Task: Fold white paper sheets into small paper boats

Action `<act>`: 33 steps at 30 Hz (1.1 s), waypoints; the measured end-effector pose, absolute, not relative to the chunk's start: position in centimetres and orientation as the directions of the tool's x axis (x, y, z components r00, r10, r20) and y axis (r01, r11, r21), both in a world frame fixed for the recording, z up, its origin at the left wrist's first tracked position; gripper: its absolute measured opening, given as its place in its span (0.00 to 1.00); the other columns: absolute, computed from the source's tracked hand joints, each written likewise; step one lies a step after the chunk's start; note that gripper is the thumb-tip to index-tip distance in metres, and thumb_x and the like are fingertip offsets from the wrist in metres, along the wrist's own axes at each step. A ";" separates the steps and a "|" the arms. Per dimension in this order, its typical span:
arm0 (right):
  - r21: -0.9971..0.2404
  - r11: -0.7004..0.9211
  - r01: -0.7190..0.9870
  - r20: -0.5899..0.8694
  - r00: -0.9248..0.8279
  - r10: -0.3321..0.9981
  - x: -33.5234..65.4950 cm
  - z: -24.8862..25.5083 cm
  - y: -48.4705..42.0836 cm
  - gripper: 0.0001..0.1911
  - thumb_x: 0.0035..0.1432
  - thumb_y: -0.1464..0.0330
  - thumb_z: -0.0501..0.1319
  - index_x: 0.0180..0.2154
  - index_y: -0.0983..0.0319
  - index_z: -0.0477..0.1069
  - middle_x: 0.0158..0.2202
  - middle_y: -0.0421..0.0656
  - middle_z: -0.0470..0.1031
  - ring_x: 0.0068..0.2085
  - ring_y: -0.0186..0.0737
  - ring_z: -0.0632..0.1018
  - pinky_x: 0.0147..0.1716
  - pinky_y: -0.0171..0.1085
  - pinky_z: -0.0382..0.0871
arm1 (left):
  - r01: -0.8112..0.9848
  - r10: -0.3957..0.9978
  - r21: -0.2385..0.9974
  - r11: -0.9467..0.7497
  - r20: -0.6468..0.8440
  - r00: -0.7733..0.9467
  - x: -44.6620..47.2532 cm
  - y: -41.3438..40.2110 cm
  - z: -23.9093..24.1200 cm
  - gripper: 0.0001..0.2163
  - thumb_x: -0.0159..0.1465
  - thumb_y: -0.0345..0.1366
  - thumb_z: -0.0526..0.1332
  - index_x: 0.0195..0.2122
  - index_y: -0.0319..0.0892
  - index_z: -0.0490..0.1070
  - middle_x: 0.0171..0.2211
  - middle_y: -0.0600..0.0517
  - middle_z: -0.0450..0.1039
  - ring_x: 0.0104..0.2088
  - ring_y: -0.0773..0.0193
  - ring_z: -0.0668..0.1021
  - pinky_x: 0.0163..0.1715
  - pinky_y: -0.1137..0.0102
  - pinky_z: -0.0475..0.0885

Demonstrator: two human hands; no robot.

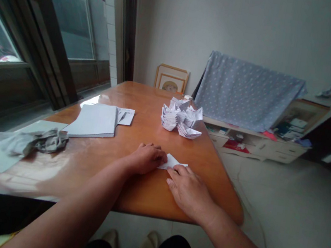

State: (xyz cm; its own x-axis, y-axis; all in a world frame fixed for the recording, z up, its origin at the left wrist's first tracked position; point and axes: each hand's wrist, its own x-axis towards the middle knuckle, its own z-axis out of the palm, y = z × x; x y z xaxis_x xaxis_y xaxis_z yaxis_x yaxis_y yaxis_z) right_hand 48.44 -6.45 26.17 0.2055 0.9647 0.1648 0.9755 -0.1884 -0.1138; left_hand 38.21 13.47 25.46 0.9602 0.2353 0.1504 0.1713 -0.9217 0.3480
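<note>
1. While the left hand (145, 158) and right hand (188, 190) lay close together on the tabletop, their fingertips met a folded white paper (172, 162) from either side; whether either hand pinched it could not be told.
2. Folded white paper: one small pointed piece, flat on the table between both hands, its tip toward the right.
3. Orange-brown wooden table (144, 198): glossy top, bearing all the paper items listed here.
4. Pile of folded paper boats (181, 119): white with printed marks, heaped ahead of the hands, beyond the folded piece.
5. Stack of white paper sheets (93, 122): squared block on the table's left side, well apart from the hands.
6. Loose paper slips (126, 116): lying just beside the stack, partly tucked against it.
7. Crumpled grey cloth (35, 141): on a pale flat sheet (41, 127) at the table's left edge, near the window (64, 11).
8. Framed picture (171, 79): upright behind the far end of the table.
9. Low white cabinet (252, 146): to the right, draped with a blue polka-dot cloth (246, 92).
</note>
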 end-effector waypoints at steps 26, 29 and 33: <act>0.074 -0.018 0.997 0.006 0.017 1.000 47.5 28.8 -2.7 0.28 0.65 0.46 0.54 0.60 0.49 0.71 0.55 0.54 0.72 0.54 0.60 0.73 0.50 0.52 0.67 | 0.055 0.139 0.688 -0.724 0.066 0.988 38.5 17.0 23.5 0.20 0.56 0.26 0.59 0.45 0.49 0.81 0.44 0.56 0.83 0.43 0.60 0.80 0.47 0.69 0.72; 0.075 -0.014 0.997 0.005 0.013 1.000 47.3 28.7 -2.2 0.29 0.63 0.43 0.55 0.59 0.48 0.72 0.55 0.54 0.72 0.54 0.61 0.72 0.50 0.53 0.66 | 0.087 0.153 0.700 -0.709 0.032 0.988 38.5 16.8 23.7 0.21 0.54 0.24 0.58 0.45 0.49 0.81 0.42 0.56 0.83 0.42 0.60 0.81 0.45 0.70 0.73; 0.071 -0.001 0.997 0.035 -0.001 0.999 47.5 28.6 -2.4 0.29 0.63 0.43 0.55 0.59 0.47 0.72 0.55 0.52 0.72 0.54 0.60 0.72 0.51 0.52 0.66 | 0.081 0.154 0.686 -0.723 0.047 0.987 38.3 16.6 23.9 0.20 0.56 0.25 0.59 0.45 0.50 0.82 0.42 0.57 0.83 0.41 0.60 0.81 0.44 0.70 0.73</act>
